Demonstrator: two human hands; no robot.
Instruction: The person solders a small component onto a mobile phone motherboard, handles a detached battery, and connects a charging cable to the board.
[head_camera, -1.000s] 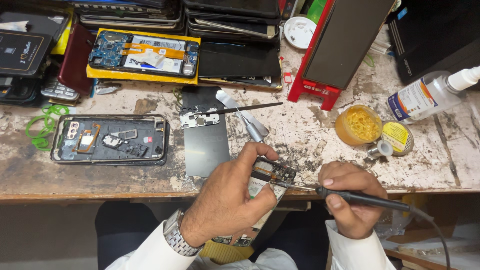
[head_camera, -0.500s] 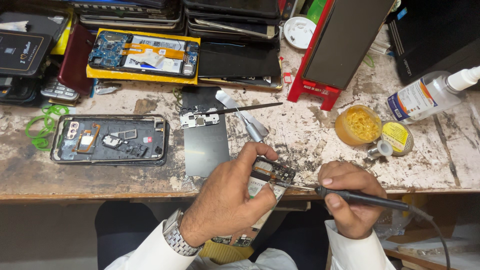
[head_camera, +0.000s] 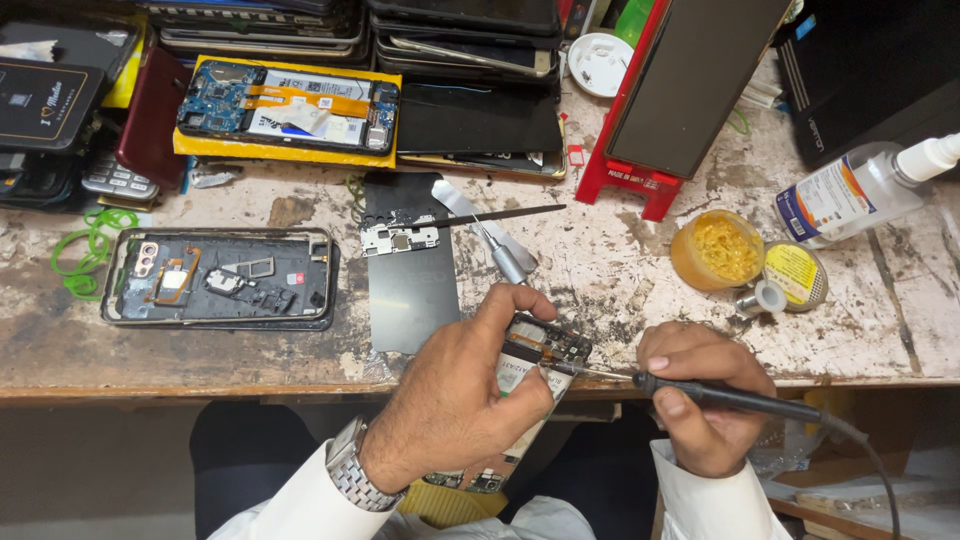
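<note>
an opened phone (head_camera: 545, 345) with its back cover off, dark circuit board and metal parts exposed, held tilted in the left hand (head_camera: 460, 405) at the near edge of the workbench; its upper end pokes out past the thumb and fingers, its lower end runs down under the palm toward the wrist; a soldering iron (head_camera: 740, 398), slim and black with a thin metal tip and a dark cord trailing off to the right, gripped like a pen in the right hand (head_camera: 700, 400); it lies almost level, tip pointing left, meeting the phone's exposed board just beside the left thumb
</note>
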